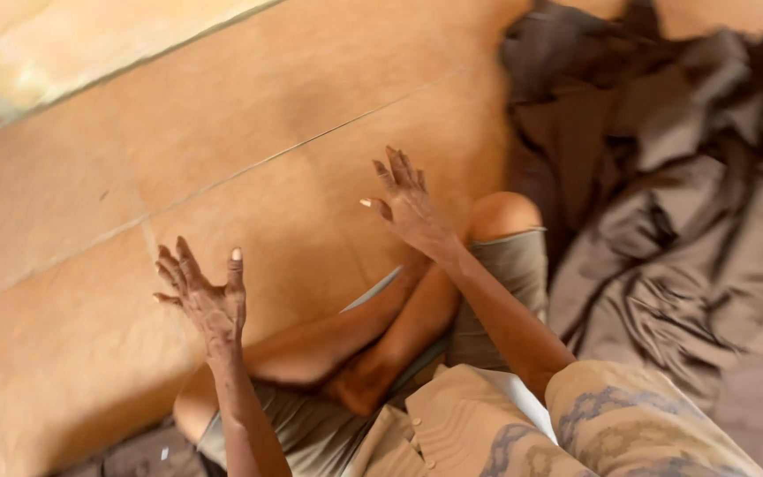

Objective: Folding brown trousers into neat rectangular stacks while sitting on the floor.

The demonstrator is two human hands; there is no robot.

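Note:
My left hand is raised over the tan tiled floor, fingers spread, holding nothing. My right hand is lifted further forward, above my right knee, fingers apart and empty too. Both hands hang in the air and touch nothing. I sit cross-legged in olive shorts, legs folded under my forearms. A crumpled brown-grey cloth lies to the right of my right hand, about a hand's width away.
The cloth spreads in folds over the whole right side, up to the top edge. Tile seams run diagonally across the floor. A paler raised ledge sits at the top left. My patterned sleeve fills the bottom right.

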